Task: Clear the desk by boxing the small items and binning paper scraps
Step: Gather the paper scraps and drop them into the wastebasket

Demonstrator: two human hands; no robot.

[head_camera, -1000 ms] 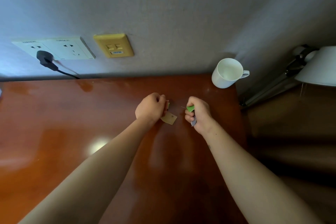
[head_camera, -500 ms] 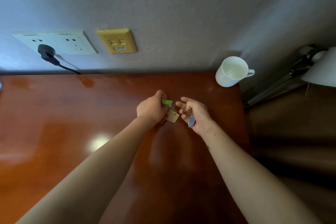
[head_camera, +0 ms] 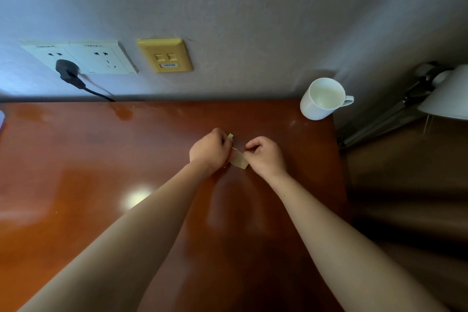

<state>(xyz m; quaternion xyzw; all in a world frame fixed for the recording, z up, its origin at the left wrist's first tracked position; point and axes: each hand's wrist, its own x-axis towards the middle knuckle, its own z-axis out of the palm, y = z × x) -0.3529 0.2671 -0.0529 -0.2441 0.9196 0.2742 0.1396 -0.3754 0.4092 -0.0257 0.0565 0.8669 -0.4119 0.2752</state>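
Well in front of the glossy white ceramic mug (head_camera: 321,99), both hands are meeting over the polished reddish-brown wooden desk (head_camera: 101,164). The left hand (head_camera: 210,151) is curling closed around a small bright-green scrap (head_camera: 230,135); the right hand (head_camera: 266,157) is pinching a flat tan paper rectangle (head_camera: 240,159) between them.

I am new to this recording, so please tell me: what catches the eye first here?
Two bare hands meet at mid-desk: the left hand and right hand pinch a small tan paper scrap between them. A white mug stands at the desk's far right corner.
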